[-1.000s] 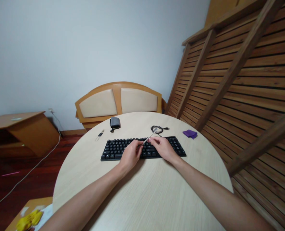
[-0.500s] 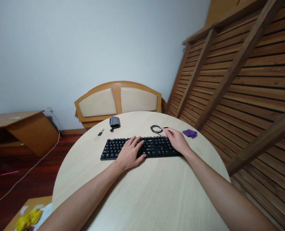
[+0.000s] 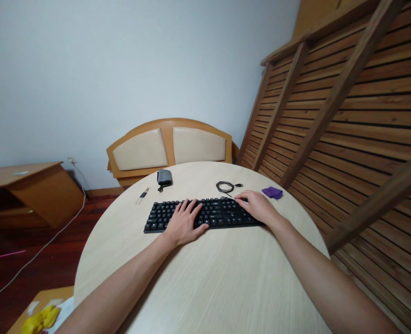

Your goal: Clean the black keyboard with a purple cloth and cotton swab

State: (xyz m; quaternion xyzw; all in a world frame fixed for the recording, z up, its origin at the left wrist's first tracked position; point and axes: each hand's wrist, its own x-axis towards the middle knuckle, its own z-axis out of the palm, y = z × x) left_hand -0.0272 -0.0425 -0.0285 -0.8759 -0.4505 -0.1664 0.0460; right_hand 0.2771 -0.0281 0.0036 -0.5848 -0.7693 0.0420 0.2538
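Note:
A black keyboard (image 3: 215, 215) lies across the round table, below both hands. My left hand (image 3: 183, 222) rests on its left-middle keys, fingers spread and thumb out near the front edge. My right hand (image 3: 257, 206) is over the number pad at the right end, with thumb and fingertips pinched together near the back edge. Whatever is between those fingertips is too thin to make out. Just behind the keyboard lies a coiled black USB cable (image 3: 225, 187), its plug pointing right. A folded purple cloth (image 3: 272, 192) sits to the right of my right hand.
Toward the back left stand a grey pouch (image 3: 164, 177) with a dark cord and a small clear strip with a black middle (image 3: 143, 194). Slatted wooden panels (image 3: 323, 130) lean along the right. A headboard (image 3: 170, 146) is behind the table (image 3: 205, 278); a low cabinet (image 3: 48, 199) stands left.
My right hand has moved from beside the cable's plug, where it held a thin pale stick, down toward me onto the number pad. My left hand has shifted slightly left on the keys.

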